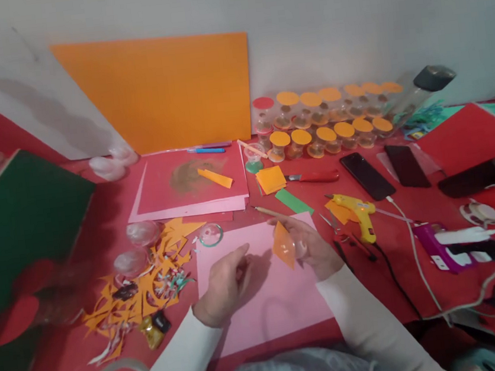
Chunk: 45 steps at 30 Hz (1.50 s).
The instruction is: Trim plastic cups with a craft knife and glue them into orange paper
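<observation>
My right hand (pixel 319 249) is closed around a small orange paper piece (pixel 284 245) that looks diamond-shaped, with a small clear plastic piece (pixel 300 250) against it. A thin pencil-like stick (pixel 266 210) also points out from that hand's fingers, its tip to the left. My left hand (pixel 225 286) hovers just left of the orange piece, fingers loosely bent and apart, with nothing visible in them. Both hands are over a pink paper sheet (pixel 283 306) on the red table. A clear round lid with a green rim (pixel 211 235) lies at the sheet's upper left corner.
Orange paper scraps (pixel 147 286) pile up at left. A yellow glue gun (pixel 358 211), red-handled knife (pixel 318 176), orange paper squares (pixel 271 180) and phones (pixel 367 176) lie around the sheet. Clear cups with orange discs (pixel 326 135) line the wall. Cables run from a purple power strip (pixel 442 249).
</observation>
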Tool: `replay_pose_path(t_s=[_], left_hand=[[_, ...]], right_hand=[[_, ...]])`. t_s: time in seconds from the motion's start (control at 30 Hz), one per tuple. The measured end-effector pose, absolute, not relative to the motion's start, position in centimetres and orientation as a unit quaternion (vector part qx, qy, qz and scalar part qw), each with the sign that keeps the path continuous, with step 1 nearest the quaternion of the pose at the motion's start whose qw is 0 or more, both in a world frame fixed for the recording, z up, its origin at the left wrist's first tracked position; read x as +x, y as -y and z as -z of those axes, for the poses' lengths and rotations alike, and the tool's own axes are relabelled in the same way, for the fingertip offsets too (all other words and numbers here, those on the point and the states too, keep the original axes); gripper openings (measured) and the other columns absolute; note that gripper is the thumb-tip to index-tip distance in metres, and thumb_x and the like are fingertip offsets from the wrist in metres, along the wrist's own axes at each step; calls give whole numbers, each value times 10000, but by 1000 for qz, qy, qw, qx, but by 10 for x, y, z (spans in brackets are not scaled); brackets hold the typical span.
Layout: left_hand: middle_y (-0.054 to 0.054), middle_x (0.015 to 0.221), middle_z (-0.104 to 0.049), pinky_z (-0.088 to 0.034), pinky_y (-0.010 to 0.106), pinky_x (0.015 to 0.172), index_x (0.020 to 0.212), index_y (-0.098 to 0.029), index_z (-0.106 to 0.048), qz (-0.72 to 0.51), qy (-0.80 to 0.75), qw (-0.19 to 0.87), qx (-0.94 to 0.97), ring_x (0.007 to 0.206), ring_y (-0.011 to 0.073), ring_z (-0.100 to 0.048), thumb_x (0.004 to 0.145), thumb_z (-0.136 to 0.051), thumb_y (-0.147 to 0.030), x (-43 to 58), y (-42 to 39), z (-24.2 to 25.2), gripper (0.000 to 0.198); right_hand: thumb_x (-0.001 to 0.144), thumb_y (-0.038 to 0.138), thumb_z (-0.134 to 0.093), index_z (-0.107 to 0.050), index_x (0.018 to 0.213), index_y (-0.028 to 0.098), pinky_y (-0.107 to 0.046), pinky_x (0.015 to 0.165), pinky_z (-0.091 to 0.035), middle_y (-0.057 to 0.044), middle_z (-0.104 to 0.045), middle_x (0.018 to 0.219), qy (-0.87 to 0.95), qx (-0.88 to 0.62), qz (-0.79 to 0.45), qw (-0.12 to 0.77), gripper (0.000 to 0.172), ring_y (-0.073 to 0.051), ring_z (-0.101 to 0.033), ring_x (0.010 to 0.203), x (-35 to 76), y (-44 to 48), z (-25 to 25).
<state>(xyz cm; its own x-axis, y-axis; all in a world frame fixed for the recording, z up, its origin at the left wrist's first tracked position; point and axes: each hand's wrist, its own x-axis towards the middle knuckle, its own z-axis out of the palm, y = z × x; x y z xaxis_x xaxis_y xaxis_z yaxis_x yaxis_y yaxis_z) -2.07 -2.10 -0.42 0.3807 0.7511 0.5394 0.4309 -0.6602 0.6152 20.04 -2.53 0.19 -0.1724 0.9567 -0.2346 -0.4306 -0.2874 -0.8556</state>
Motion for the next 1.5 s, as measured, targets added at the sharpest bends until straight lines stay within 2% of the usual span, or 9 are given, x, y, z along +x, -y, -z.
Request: replay_pose_path(t_s=[0.17, 0.3, 0.57, 0.7, 0.83, 1.0, 1.13, 1.3, 1.5], left_hand=[[-20, 630, -652, -416, 219, 472, 1150, -228, -592, -411, -311, 149, 844, 459, 115, -557, 892, -584, -194, -19, 22, 1, 261], [-42, 577, -603, -383, 227, 459, 1113, -222, -590, -389, -324, 127, 853, 425, 109, -508, 895, -589, -216, -16, 24, -5, 218], [-19, 628, -647, -442, 264, 544, 1084, -222, -595, -372, -348, 123, 852, 515, 142, -572, 869, -595, -210, -15, 23, -8, 215], [39, 753, -688, -499, 333, 642, 1062, -199, -615, -360, -363, 134, 849, 635, 184, -615, 846, -623, -327, -23, 24, -3, 251], [67, 901, -668, -531, 397, 744, 1226, -197, -564, -404, -411, 220, 787, 791, 223, -638, 815, -693, -486, -24, 27, -3, 518], [103, 1093, -624, -531, 416, 848, 1334, -199, -483, -422, -428, 414, 684, 964, 251, -626, 694, -785, -648, -14, 17, -20, 839], [123, 1172, -629, -527, 428, 903, 1211, -199, -559, -340, -415, 545, 645, 1066, 287, -620, 594, -885, -551, -5, 4, -32, 781], [91, 1108, -647, -545, 379, 819, 1132, -191, -553, -349, -422, 609, 574, 960, 237, -641, 677, -815, -495, -2, 5, -33, 607], [39, 951, -625, -529, 323, 723, 1004, -191, -516, -378, -434, 628, 524, 849, 197, -615, 653, -826, -541, -3, 12, -29, 585]], right_hand=[[835, 671, -559, -631, 1256, 229, -322, 692, -542, -60, -692, 909, 301, -416, -627, 586, 614, -196, -627, 724, 189, 17, 3], [947, 605, -414, -482, 1424, 257, -378, 762, -565, -111, -693, 1155, 294, -427, -606, 604, 595, -244, -685, 926, 183, 18, 2], [910, 368, -527, -647, 1205, 254, -430, 968, -529, -137, -661, 1259, 458, -523, -495, 522, 338, -284, -586, 1222, 190, 22, -13], [903, 406, -527, -613, 1216, 265, -391, 902, -557, -103, -665, 1226, 465, -514, -506, 514, 354, -263, -622, 1149, 188, 22, -14], [897, 524, -537, -547, 1284, 246, -363, 813, -575, -97, -667, 1151, 444, -460, -547, 540, 477, -233, -662, 963, 180, 24, -9], [831, 602, -671, -577, 1224, 219, -331, 711, -565, -126, -639, 1184, 494, -460, -535, 509, 557, -235, -657, 918, 176, 33, -6], [793, 726, -654, -583, 1219, 225, -365, 776, -576, -112, -656, 1143, 528, -456, -528, 483, 660, -263, -671, 969, 173, 35, -3], [729, 813, -645, -561, 1281, 245, -400, 903, -555, -138, -628, 1236, 541, -457, -490, 509, 796, -302, -622, 1132, 175, 28, 7], [678, 626, -831, -564, 1154, 259, -351, 813, -567, -86, -637, 1157, 484, -454, -580, 474, 658, -239, -657, 996, 178, 32, 16]])
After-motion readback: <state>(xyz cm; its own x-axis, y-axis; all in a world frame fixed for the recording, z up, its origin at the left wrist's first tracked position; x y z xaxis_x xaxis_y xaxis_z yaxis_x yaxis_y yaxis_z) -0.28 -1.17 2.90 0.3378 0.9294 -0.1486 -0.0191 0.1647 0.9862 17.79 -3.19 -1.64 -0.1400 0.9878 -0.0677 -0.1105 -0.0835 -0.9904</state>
